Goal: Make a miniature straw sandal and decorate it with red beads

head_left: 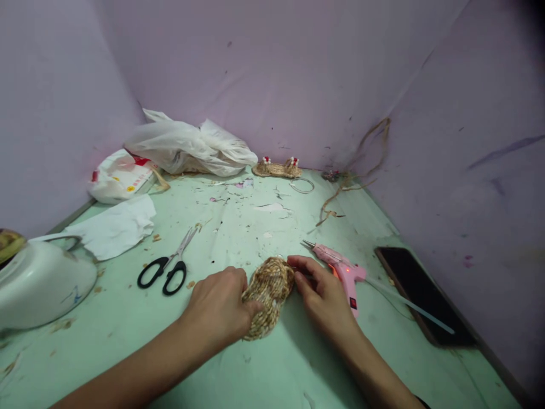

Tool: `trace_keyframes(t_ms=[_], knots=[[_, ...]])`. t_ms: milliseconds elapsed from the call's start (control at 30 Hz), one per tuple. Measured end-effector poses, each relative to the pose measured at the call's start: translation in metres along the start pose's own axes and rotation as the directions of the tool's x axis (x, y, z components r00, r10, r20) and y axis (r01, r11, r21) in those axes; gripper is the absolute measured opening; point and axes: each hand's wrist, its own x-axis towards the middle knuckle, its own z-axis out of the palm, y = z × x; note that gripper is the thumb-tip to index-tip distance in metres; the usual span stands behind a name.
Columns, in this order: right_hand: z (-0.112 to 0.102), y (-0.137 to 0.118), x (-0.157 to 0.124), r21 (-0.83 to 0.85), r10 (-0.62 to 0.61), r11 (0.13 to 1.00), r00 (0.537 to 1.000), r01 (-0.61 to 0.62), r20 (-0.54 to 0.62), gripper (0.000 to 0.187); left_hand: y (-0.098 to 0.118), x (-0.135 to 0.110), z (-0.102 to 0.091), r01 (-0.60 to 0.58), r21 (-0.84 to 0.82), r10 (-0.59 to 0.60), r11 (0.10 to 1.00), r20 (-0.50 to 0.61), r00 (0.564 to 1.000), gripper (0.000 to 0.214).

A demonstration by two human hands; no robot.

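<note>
A small woven straw sole (267,295) lies on the pale green table (272,363), held between both hands. My left hand (219,309) grips its left edge, fingers curled and thumb pressed on the weave. My right hand (321,292) pinches the sole's upper right edge with bent fingers. Just right of that hand lies a pink glue gun (343,270), its nozzle pointing up-left and a red light showing.
Black-handled scissors (167,268) lie left of the hands. A white bowl-like vessel (40,281) sits at the far left, with crumpled paper (113,227) and plastic bags (187,147) behind. A finished straw sandal pair (277,167) and straw strands (349,187) lie at the back. A dark phone (419,292) rests on the right.
</note>
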Motion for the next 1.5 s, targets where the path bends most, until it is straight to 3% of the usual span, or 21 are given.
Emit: trace_keyframes(t_ms=[167,333,433,567,700,933,1100,1500], knots=[[-0.010,-0.006,-0.021,0.025,0.099,0.995,0.994,-0.100,0.035,0.027,-0.006,0.001,-0.013,-0.035,-0.169,0.048,0.985,0.072,0.996,0.009],[-0.035,-0.007,-0.051,-0.036,0.138,0.990,0.983,-0.134,0.119,0.027,-0.009,-0.012,-0.025,-0.220,-0.175,0.235,0.960,0.066,0.970,0.003],[-0.046,-0.018,-0.049,-0.141,0.093,0.987,0.993,-0.082,0.076,0.024,-0.009,-0.020,-0.024,-0.331,-0.130,0.337,0.935,0.034,0.941,0.006],[-0.040,-0.043,-0.033,-0.145,-0.028,0.988,0.994,0.042,0.102,0.019,-0.008,-0.023,-0.021,-0.393,-0.097,0.392,0.914,-0.026,0.920,0.008],[-0.025,-0.056,-0.023,-0.058,-0.151,0.983,0.952,0.172,0.266,0.027,-0.010,-0.019,-0.020,-0.373,-0.149,0.374,0.916,-0.022,0.927,0.008],[-0.019,-0.049,-0.018,-0.065,-0.070,0.993,0.924,0.102,0.376,0.026,-0.013,-0.012,-0.015,-0.441,-0.286,0.440,0.851,-0.074,0.895,0.009],[-0.017,-0.049,-0.021,-0.069,-0.067,0.993,0.929,0.099,0.365,0.033,-0.009,-0.011,-0.008,-0.495,-0.339,0.478,0.800,-0.139,0.867,0.014],[-0.007,-0.048,-0.023,0.039,-0.016,0.999,0.981,0.009,0.195,0.016,-0.005,-0.007,0.002,-0.559,-0.399,0.490,0.727,-0.269,0.829,0.017]])
